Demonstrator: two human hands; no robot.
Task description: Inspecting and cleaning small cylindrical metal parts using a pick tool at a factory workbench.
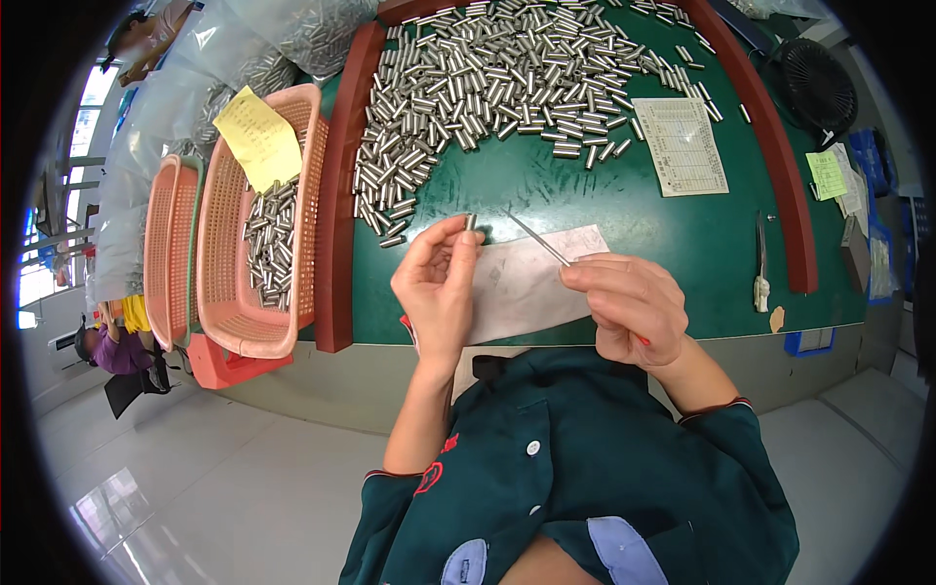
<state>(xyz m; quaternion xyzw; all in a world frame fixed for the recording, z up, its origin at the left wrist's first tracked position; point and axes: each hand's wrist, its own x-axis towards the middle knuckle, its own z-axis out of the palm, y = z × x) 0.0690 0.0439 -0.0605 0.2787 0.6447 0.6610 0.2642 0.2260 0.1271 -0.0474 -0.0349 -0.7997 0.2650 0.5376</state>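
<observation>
Between the thumb and fingers of my left hand (pixel 441 283) stands a small shiny metal cylinder (pixel 471 222), held upright. My right hand (pixel 634 300) pinches a thin pointed metal rod (pixel 538 238), its tip slanting up and left toward the cylinder but apart from it. Beneath both hands a smudged white sheet (pixel 531 283) lies on the green tabletop (pixel 546 185). A large heap of similar metal cylinders (pixel 507 73) spreads over the far part of the table.
Left of the dark red rail (pixel 338 214) stands a pink basket (pixel 219 312) with cylinders and a yellow note (pixel 255 136). A printed sheet (pixel 680 146), tweezers (pixel 760 263) and a black fan (pixel 817 88) are to the right. Another person (pixel 119 349) sits far left.
</observation>
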